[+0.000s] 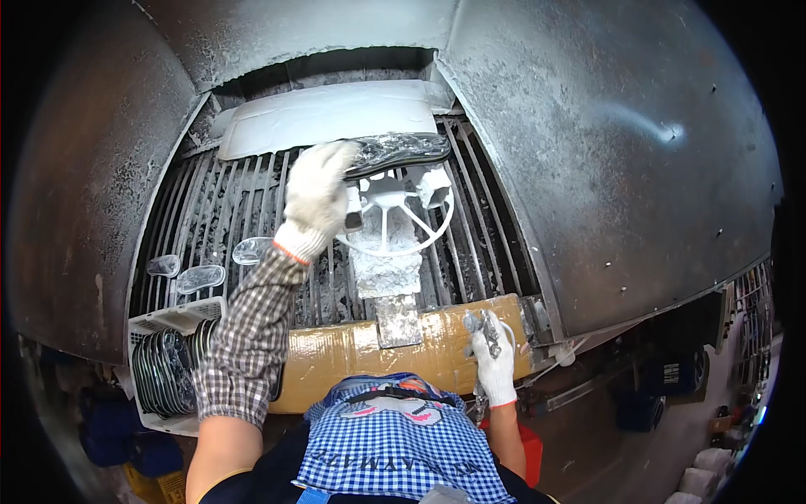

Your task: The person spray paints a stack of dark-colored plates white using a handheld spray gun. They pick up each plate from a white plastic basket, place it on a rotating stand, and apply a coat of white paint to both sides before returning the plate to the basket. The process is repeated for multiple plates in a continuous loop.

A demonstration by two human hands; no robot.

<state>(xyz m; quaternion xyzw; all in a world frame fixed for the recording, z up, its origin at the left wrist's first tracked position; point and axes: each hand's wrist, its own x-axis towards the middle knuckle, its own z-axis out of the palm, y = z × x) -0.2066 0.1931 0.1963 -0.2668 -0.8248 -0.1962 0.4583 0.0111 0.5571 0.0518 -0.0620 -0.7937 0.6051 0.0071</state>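
My left hand (317, 195), in a white knit glove, has its fingers closed on the left end of a long black shoe-sole-shaped piece (399, 149) with shiny, wrinkled film on top. This piece lies over the far side of a white-coated spoked wheel (384, 220) with upright blocks. At the right, my gloved right hand (494, 357) is wrapped round a metal spray gun (478, 326), close above a tape-covered brown cardboard roll (336, 357). A powdery pedestal (388, 273) shows beneath the wheel.
A white plastic crate (147, 322) at the left holds several dark pieces (168, 374) on edge. Clear sole-shaped films (200, 279) lie on the metal grate (323, 286). Metal booth walls (621, 168) rise at both sides; a white-coated panel (327, 118) stands behind.
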